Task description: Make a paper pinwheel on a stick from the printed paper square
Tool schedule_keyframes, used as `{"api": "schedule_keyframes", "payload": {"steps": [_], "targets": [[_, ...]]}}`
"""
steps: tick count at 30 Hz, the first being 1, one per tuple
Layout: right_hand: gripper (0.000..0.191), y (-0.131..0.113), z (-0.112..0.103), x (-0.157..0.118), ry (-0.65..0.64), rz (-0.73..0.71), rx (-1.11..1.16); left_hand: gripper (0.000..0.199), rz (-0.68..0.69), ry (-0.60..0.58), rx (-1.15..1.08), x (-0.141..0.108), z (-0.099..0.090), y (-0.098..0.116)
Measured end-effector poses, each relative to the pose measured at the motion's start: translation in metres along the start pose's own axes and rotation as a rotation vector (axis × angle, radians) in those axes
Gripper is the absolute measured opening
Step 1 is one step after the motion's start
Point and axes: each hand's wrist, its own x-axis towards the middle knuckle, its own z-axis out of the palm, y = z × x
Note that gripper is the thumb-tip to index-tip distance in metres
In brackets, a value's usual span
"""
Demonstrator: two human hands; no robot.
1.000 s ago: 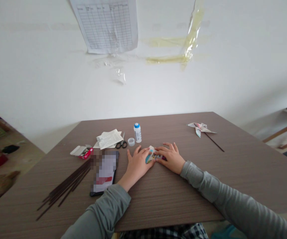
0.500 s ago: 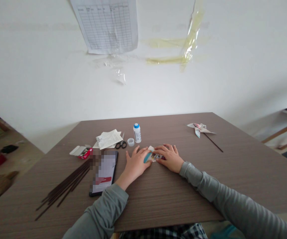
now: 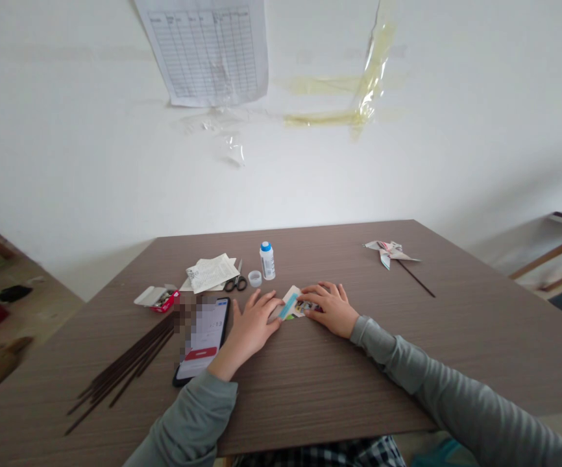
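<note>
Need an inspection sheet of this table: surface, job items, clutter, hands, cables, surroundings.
Surface: brown wood-grain table.
Job's things: folded printed paper with a teal strip, between the hands.
Clutter: paper pinwheel on a dark stick; white bottle with blue cap; small clear cup; scissors; printed papers; red-and-white box; phone; bundle of dark sticks.
Grippers: bare; right hand resting on the paper, left hand beside it.
Cables: nothing seen.
Surroundings: white wall with taped grid sheet.
</note>
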Motion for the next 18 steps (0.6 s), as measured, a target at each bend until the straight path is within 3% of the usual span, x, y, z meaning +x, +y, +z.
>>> {"api": "schedule_keyframes", "payload": {"steps": [6, 18], "targets": [[0.052, 0.0, 0.0, 0.001, 0.004, 0.005, -0.014, 0.058, -0.014, 0.0, -0.001, -0.009, -0.002, -0.012], [0.053, 0.002, 0.002, 0.0, 0.009, -0.009, -0.003, 0.076, 0.025, -0.057, 0.029, -0.013, -0.009, -0.013]]}}
